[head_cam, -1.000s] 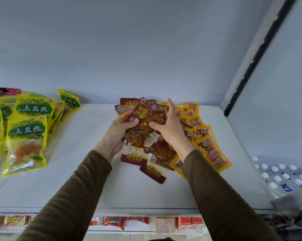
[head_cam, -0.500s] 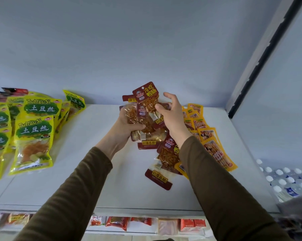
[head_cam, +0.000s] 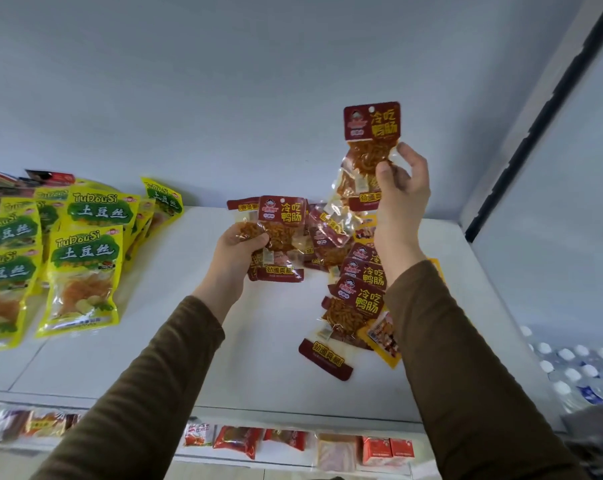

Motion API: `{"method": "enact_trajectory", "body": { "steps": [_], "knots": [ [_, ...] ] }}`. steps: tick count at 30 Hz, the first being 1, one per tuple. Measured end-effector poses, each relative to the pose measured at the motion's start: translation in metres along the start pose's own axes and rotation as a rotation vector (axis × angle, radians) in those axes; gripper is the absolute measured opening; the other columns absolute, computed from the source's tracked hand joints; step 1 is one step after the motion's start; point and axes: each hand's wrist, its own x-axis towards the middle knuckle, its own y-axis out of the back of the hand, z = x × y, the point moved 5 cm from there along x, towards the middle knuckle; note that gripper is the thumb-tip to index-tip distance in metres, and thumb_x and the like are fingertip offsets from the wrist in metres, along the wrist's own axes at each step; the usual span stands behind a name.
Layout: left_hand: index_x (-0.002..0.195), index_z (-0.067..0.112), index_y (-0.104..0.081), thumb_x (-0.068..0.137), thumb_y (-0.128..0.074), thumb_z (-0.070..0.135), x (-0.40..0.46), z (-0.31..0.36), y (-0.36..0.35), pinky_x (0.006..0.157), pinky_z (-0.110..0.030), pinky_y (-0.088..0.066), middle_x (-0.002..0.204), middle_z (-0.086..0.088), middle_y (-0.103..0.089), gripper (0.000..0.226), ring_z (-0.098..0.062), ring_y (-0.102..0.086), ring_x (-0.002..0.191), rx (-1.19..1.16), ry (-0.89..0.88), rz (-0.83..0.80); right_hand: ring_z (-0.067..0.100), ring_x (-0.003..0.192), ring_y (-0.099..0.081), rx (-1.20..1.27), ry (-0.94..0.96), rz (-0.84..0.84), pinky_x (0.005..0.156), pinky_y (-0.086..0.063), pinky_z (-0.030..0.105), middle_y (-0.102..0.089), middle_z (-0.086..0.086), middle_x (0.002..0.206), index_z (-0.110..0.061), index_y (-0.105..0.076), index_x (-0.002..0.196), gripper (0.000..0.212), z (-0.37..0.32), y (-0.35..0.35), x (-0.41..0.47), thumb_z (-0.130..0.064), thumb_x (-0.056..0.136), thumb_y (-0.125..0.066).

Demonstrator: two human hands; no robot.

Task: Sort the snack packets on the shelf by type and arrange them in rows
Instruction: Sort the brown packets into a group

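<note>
The right hand pinched a lifted red packet high above the loose red pile on the shelf. The left hand gripped a small red stack just left of that pile. That thin pinch could slip, likely dropping the lifted red packet onto the orange packets under the pile.

wall: pale blue-grey | shelf board: white | upright: dark slotted strip
</note>
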Motion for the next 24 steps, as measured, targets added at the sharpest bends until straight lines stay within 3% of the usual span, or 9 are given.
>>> {"method": "enact_trajectory", "body": {
  "steps": [2,6,10,12,15,16,18,21,24],
  "knots": [
    [0.124,0.015,-0.061,0.095,-0.07,0.009,-0.002,0.0,0.0,0.068,-0.038,-0.062,0.113,-0.009,-0.075,0.031,-0.03,-0.077,0.094,0.005,0.007,0.028,0.012,0.099,-0.074,0.035,-0.035,-0.024,0.079,-0.06,0.025,-0.078,-0.01,0.096,-0.017,-0.053,0.135,0.037,-0.004,0.001,0.0,-0.018,0.1,-0.062],
    [0.122,0.02,-0.056,0.096,-0.068,0.009,-0.012,0.006,-0.016,0.06,-0.033,-0.061,0.109,-0.01,-0.075,0.031,-0.026,-0.079,0.083,-0.033,0.024,-0.008,0.021,0.097,-0.075,0.104,-0.216,-0.184,0.083,-0.061,0.042,-0.078,-0.002,0.1,-0.023,-0.059,0.129,0.035,0.009,-0.017,-0.012,-0.018,0.096,-0.068],
    [0.125,0.022,-0.059,0.098,-0.068,0.017,-0.028,0.01,-0.038,0.064,-0.032,-0.062,0.11,-0.008,-0.077,0.029,-0.026,-0.078,0.091,-0.131,0.048,-0.11,0.011,0.092,-0.075,-0.099,-0.204,-0.282,0.074,-0.059,0.025,-0.078,-0.005,0.099,-0.028,-0.059,0.129,0.032,0.034,-0.032,-0.034,-0.019,0.098,-0.064],
    [0.12,0.022,-0.062,0.099,-0.063,0.028,-0.037,0.009,-0.042,0.067,-0.033,-0.062,0.107,-0.006,-0.078,0.022,-0.024,-0.078,0.09,-0.187,0.089,-0.095,0.009,0.097,-0.073,-0.129,-0.209,-0.24,0.085,-0.058,0.03,-0.077,-0.003,0.105,-0.027,-0.059,0.13,0.033,0.045,-0.031,-0.041,-0.017,0.099,-0.064],
    [0.125,0.026,-0.058,0.097,-0.059,0.057,-0.047,0.005,-0.049,0.074,-0.038,-0.063,0.11,-0.005,-0.078,0.041,-0.024,-0.078,0.096,-0.175,0.122,-0.188,0.015,0.107,-0.071,-0.12,-0.226,-0.226,0.096,-0.058,0.042,-0.072,0.004,0.12,-0.027,-0.058,0.132,0.034,0.054,-0.032,-0.048,-0.017,0.099,-0.063],
    [0.13,0.028,-0.052,0.094,-0.066,0.056,-0.049,0.004,-0.051,0.076,-0.037,-0.063,0.116,-0.005,-0.076,0.048,-0.023,-0.077,0.098,-0.117,0.104,-0.213,0.016,0.109,-0.07,-0.12,-0.228,-0.233,0.096,-0.058,0.044,-0.07,0.005,0.123,-0.026,-0.058,0.132,0.035,0.055,-0.033,-0.05,-0.017,0.099,-0.063],
    [0.137,0.031,-0.04,0.089,-0.08,0.032,-0.049,0.0,-0.05,0.076,-0.036,-0.063,0.124,-0.006,-0.068,0.063,-0.023,-0.076,0.1,-0.039,0.062,-0.192,0.017,0.114,-0.068,-0.12,-0.234,-0.246,0.098,-0.057,0.046,-0.068,0.004,0.127,-0.023,-0.058,0.132,0.035,0.055,-0.036,-0.053,-0.015,0.098,-0.063],
    [0.139,0.03,-0.036,0.093,-0.073,0.006,-0.045,-0.001,-0.044,0.079,-0.038,-0.064,0.127,-0.008,-0.064,0.064,-0.027,-0.075,0.102,-0.077,0.01,-0.116,0.011,0.121,-0.063,-0.138,-0.257,-0.227,0.105,-0.052,0.044,-0.066,-0.003,0.13,-0.022,-0.06,0.131,0.035,0.056,-0.034,-0.053,-0.014,0.097,-0.065],
    [0.136,0.034,-0.038,0.1,-0.064,0.009,-0.042,0.0,-0.039,0.08,-0.04,-0.064,0.128,-0.007,-0.064,0.051,-0.028,-0.075,0.104,-0.158,-0.015,-0.074,0.01,0.12,-0.062,-0.183,-0.311,-0.239,0.103,-0.053,0.044,-0.066,-0.008,0.13,-0.025,-0.06,0.13,0.033,0.059,-0.03,-0.06,-0.018,0.098,-0.065]
  ]
}}
